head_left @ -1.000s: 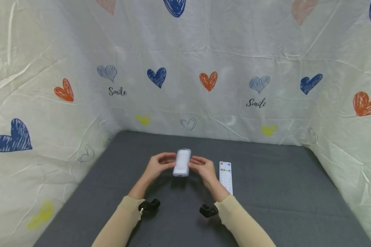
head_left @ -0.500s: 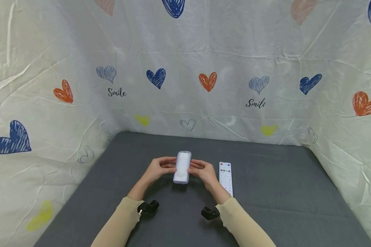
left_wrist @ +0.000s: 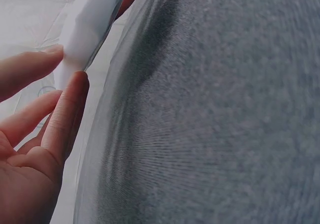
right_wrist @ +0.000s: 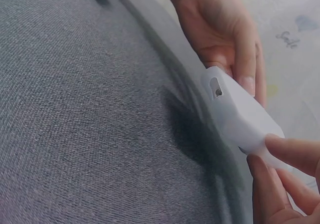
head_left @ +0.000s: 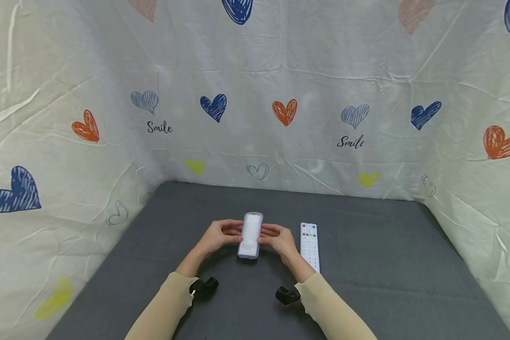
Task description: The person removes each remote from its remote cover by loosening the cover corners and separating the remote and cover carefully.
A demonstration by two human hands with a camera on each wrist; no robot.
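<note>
A white oblong case [head_left: 250, 236] with rounded corners and a translucent rim is held up between both hands, its plain face toward the head camera. On its left edge, my left hand [head_left: 215, 237] pinches it between thumb and fingers. Opposite, my right hand [head_left: 279, 239] pinches the right edge the same way. In the right wrist view, the case [right_wrist: 242, 112] has a small slot in its near end, and a gap shows between it and the cloth. A white remote control [head_left: 309, 245] with several coloured buttons lies beside my right wrist, its lower end partly hidden by the forearm.
A dark grey cloth [head_left: 378, 255] covers the tabletop. White curtains [head_left: 314, 71] printed with hearts enclose the back and both sides. Black wrist cameras [head_left: 204, 286] are worn on both wrists.
Both hands have lowered the case slightly toward me. Its face has tilted more toward the head camera, so it looks longer. The remote control has stayed put.
</note>
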